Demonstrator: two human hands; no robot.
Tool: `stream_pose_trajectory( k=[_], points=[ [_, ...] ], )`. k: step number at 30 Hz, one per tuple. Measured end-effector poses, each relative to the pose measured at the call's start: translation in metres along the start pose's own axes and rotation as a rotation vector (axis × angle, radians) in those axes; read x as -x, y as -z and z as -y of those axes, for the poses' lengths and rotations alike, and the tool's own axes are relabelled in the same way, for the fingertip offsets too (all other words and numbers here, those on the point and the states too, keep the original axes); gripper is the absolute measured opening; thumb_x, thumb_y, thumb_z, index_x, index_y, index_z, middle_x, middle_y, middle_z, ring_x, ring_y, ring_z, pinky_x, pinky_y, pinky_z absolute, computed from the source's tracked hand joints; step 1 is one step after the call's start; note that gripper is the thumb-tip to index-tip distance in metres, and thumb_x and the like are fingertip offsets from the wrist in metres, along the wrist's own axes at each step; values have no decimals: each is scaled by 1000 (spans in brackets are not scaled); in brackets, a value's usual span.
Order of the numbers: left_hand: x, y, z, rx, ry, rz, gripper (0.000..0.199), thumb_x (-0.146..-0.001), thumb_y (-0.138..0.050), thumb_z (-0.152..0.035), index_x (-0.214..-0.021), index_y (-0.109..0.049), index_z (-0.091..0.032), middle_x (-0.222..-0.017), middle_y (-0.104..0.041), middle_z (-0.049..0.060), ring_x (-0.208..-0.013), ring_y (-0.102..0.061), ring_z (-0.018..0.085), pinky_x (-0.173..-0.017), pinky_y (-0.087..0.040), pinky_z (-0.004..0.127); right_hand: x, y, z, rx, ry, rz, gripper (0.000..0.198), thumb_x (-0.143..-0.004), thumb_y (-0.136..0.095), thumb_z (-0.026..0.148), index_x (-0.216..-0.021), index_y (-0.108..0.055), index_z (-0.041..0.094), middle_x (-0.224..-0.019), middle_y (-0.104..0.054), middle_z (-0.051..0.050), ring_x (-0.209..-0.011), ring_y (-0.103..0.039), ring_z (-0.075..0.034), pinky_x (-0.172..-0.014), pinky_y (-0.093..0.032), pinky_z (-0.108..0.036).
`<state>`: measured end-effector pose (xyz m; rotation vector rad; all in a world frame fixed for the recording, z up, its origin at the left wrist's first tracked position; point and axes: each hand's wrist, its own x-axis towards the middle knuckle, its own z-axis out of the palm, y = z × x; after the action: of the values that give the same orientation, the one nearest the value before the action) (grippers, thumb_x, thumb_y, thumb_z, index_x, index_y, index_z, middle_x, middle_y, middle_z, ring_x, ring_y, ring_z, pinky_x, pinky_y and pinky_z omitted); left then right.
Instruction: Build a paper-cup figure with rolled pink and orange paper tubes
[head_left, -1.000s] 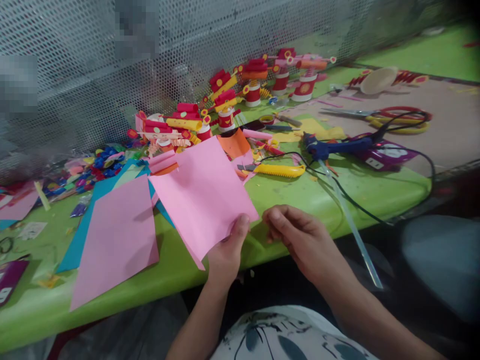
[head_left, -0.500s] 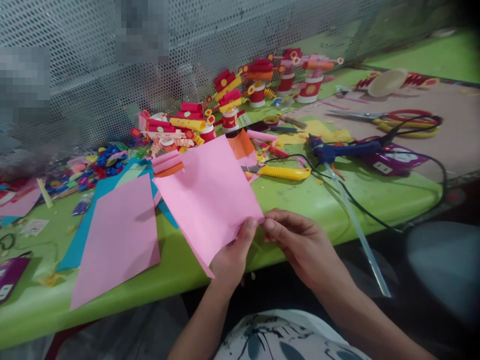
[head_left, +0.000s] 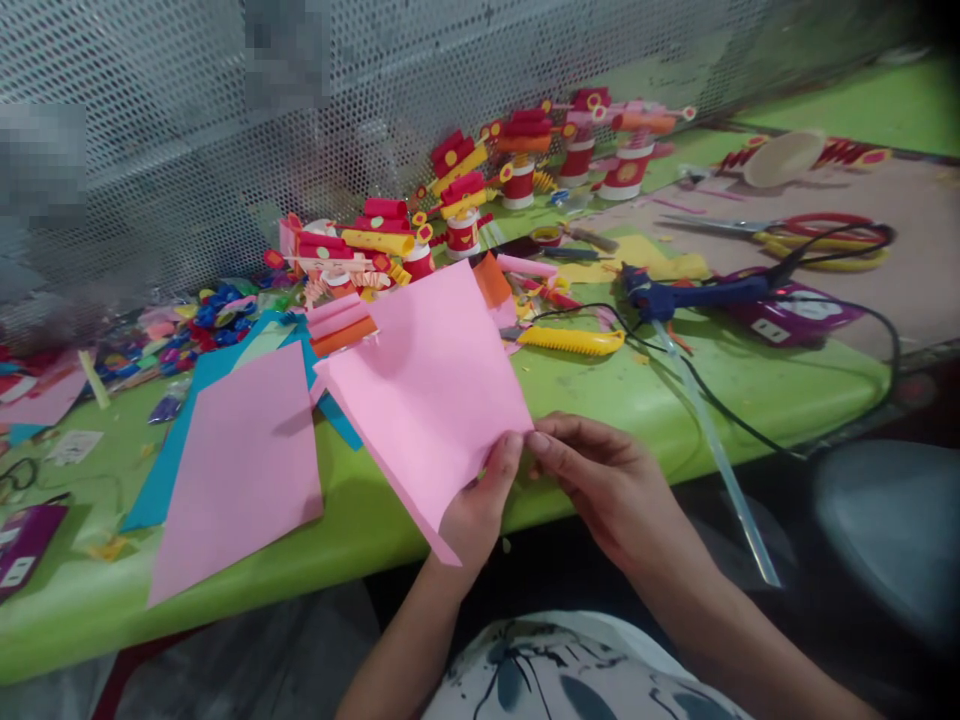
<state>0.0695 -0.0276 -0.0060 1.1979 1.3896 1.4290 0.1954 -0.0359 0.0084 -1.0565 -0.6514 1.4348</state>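
Note:
A pink sheet of paper (head_left: 427, 390) is held up over the table's front edge, slightly curved, with its left edge bent over. My left hand (head_left: 480, 505) grips its near edge from below, thumb on top and the other fingers hidden behind the paper. The near right corner is pinched between the thumb and forefinger of my right hand (head_left: 592, 460). To the left lies a second pink sheet (head_left: 247, 460) on top of a blue sheet (head_left: 157, 480). Rolled pink and orange paper pieces (head_left: 341, 325) show just beyond the held sheet.
A yellow cutter (head_left: 570, 340) and a blue glue gun (head_left: 697, 293) with a long glue stick lie to the right, its cord looping over the green table (head_left: 810, 375). Scissors (head_left: 810, 240) lie farther back. Several red-and-white paper cup figures (head_left: 461, 232) line the mesh partition (head_left: 405, 80).
The near left part of the held pink sheet has swung a little to the right and its left edge bends over more. Both hands keep their hold.

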Motion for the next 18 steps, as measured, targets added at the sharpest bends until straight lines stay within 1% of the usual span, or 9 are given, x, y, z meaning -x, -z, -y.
stream_pose_trajectory(
  k=[5,8,10,11,13,15,18],
  points=[
    [2,0,-3,17,24,-3,48,-78,-77,-60,-107,-75,-21,-124,-75,10,-120,-70,33,-109,-56,53,1,1,1,4,-2,7,19,-68,-92,36,-78,-81,24,-74,-70,2,-64,-59,-8,-62,-48,-19],
    [2,0,-4,36,37,-6,46,-80,-78,-56,-108,-74,-20,-124,-74,11,-124,-67,33,-112,-53,52,1,2,0,-35,-16,3,20,-72,-88,42,-78,-81,25,-72,-69,2,-63,-59,-7,-62,-48,-18],
    [0,0,-3,57,55,-16,45,-80,-78,-54,-108,-73,-19,-123,-74,12,-124,-67,33,-112,-53,51,0,2,-1,-67,-23,-11,23,-77,-84,47,-81,-82,25,-71,-68,1,-62,-58,-7,-60,-48,-18],
    [0,0,-2,64,66,-15,44,-79,-78,-54,-105,-73,-19,-121,-74,12,-123,-68,33,-112,-53,51,0,3,-2,-72,-28,-18,23,-77,-84,47,-83,-82,26,-72,-69,2,-62,-58,-7,-59,-48,-18],
    [-2,1,-1,67,76,-15,42,-79,-79,-54,-99,-73,-18,-118,-75,14,-120,-69,33,-111,-53,50,0,3,-2,-62,-31,-18,21,-73,-88,43,-86,-83,27,-74,-70,2,-63,-59,-7,-60,-48,-17],
    [-2,1,-2,56,63,-24,42,-78,-80,-52,-97,-73,-16,-118,-75,15,-119,-69,32,-111,-54,48,1,2,-2,-47,-24,-12,21,-68,-92,37,-84,-83,28,-75,-71,3,-64,-60,-7,-62,-49,-17],
    [-2,1,-5,51,41,-40,44,-78,-81,-50,-105,-73,-16,-124,-74,14,-121,-69,32,-110,-55,47,1,0,-2,-44,2,-4,21,-65,-93,36,-82,-83,28,-75,-71,3,-65,-61,-7,-63,-50,-17]
  ],
)
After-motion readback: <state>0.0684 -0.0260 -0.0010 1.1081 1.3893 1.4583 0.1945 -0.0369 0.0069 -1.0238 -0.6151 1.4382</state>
